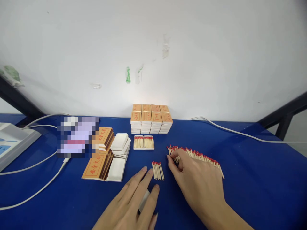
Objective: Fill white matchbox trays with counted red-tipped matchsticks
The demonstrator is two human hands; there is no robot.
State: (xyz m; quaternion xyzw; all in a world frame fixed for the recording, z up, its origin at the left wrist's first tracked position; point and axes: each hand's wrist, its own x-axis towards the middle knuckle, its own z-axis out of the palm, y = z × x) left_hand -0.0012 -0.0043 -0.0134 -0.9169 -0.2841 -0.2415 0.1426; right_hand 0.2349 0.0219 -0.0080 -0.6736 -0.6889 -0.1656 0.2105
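Observation:
My left hand [134,199] rests low over the blue table with its fingers stretched out and apart. Under it a white piece [144,201], partly hidden, shows between the fingers; its kind is unclear. Just beyond the fingertips lies a small row of red-headed matches [158,171]. My right hand [198,177] is curled over the left end of a long heap of matches [203,157], thumb and forefinger pinched on matches there; how many is hidden. Two white matchbox trays [144,148] filled with matches stand side by side farther back.
Stacked orange matchboxes [151,118] stand against the wall. To the left are orange matchbox sleeves [96,166] and white empty trays [116,169]. A blurred phone [79,135] with a white cable [43,195] lies beyond them, and a white device [14,142] sits at the far left.

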